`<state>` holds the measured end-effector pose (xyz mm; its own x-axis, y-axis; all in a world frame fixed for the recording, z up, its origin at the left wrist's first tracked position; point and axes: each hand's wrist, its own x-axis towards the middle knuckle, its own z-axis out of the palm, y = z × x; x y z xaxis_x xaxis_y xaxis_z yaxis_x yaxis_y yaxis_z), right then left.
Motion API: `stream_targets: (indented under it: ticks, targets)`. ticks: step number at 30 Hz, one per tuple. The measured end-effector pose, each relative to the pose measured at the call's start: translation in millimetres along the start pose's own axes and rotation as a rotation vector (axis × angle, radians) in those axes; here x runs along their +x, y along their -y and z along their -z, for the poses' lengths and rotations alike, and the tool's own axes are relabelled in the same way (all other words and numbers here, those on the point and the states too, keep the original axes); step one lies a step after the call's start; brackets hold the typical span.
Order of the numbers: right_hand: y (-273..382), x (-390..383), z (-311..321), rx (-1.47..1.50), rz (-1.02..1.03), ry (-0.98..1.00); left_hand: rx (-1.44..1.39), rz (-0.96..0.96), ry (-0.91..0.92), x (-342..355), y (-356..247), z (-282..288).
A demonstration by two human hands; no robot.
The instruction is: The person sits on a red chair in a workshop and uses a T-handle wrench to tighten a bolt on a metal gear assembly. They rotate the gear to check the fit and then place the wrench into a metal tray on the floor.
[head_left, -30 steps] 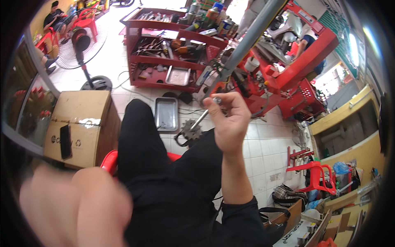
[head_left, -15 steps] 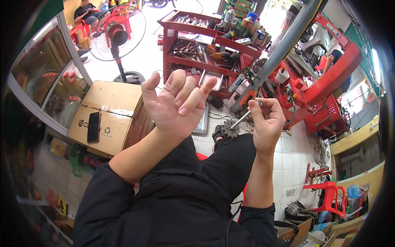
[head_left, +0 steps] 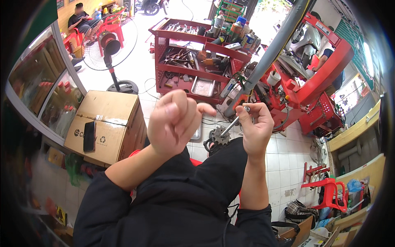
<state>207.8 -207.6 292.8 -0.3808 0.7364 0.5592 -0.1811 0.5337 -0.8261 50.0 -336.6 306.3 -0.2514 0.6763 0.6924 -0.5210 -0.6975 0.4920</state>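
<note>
My left hand (head_left: 170, 123) is raised over my lap, its fingers and thumb folded in and one finger pointing out to the right. I see nothing in it. Between the thumb and fingers of my right hand (head_left: 256, 128) is a slim metal rod (head_left: 233, 123), slanting down to the left. Its top end shows at the thumb tip. The rod's lower end meets the middle of a dark, toothed metal disc (head_left: 220, 137), just beyond my knee. Whether the two are fixed together, I cannot tell.
A cardboard box (head_left: 109, 117) with a black phone (head_left: 89, 136) on it stands at left, beside a fan (head_left: 110, 45). Ahead is a red tool cart (head_left: 162, 43). A grey post (head_left: 269, 53) and red lift frame (head_left: 325, 78) rise at right, near a red plastic stool (head_left: 325, 187).
My left hand has closed more, its thumb folding over the fingers. My right hand keeps its hold on the rod. The whole view has shifted slightly.
</note>
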Motion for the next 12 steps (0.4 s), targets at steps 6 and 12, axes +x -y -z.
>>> stream_targets:
  ticks: [6, 12]
  targets:
    - [9.5, 0.4, -5.9, 0.046, 0.009, 0.014, 0.685, -0.272, 0.319, -11.0, -41.3, -43.3]
    - [-3.3, 0.3, 4.3, -0.015, -0.001, -0.013, 0.937, -0.228, 0.611, -38.5, -110.0, -112.2]
